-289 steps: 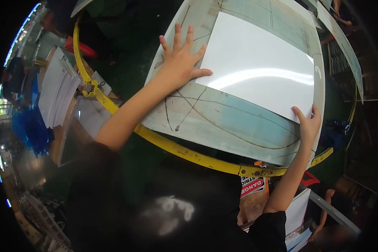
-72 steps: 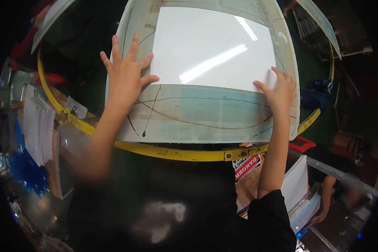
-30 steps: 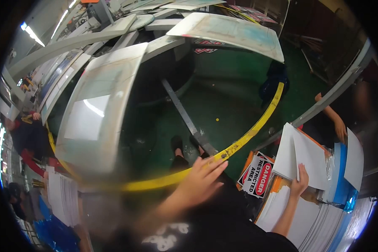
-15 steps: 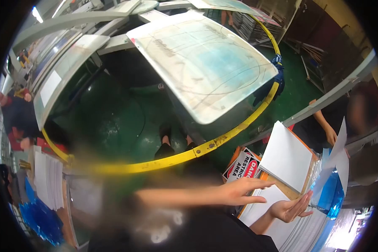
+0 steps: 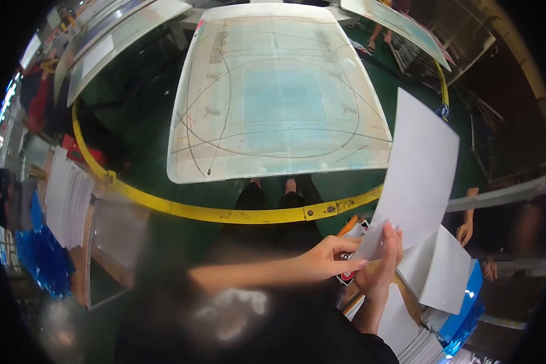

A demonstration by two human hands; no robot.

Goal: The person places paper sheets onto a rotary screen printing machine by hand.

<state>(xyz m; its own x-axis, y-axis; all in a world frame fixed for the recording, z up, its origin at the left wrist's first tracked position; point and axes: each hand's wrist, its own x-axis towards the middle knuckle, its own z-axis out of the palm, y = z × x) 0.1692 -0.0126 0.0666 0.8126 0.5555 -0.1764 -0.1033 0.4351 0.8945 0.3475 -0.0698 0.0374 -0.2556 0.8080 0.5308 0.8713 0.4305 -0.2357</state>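
Observation:
A thin white sheet [image 5: 421,164] stands tilted up in front of me, slightly bowed. My left hand [image 5: 333,258] pinches its lower left corner between thumb and fingers. My right hand [image 5: 381,264] is closed around the sheet's lower edge, with its fingers against the face. Below and to the right, another white sheet [image 5: 448,270] lies at an angle over a stack of white sheets [image 5: 415,347]. A pale platen board [image 5: 279,109], stained blue in the middle and marked with curved dark lines, extends ahead of me.
A yellow curved rail [image 5: 242,216] runs between me and the board. Blue plastic film [image 5: 464,330] lies beside the right stack. At left are stacked white sheets [image 5: 67,194] and crumpled blue film [image 5: 42,258]. Another person's hand [image 5: 465,232] shows at right, beyond the stacks.
My hands, held apart over the stack before, now grip a raised white sheet. My view has turned right, and the pale board now sits squarely ahead.

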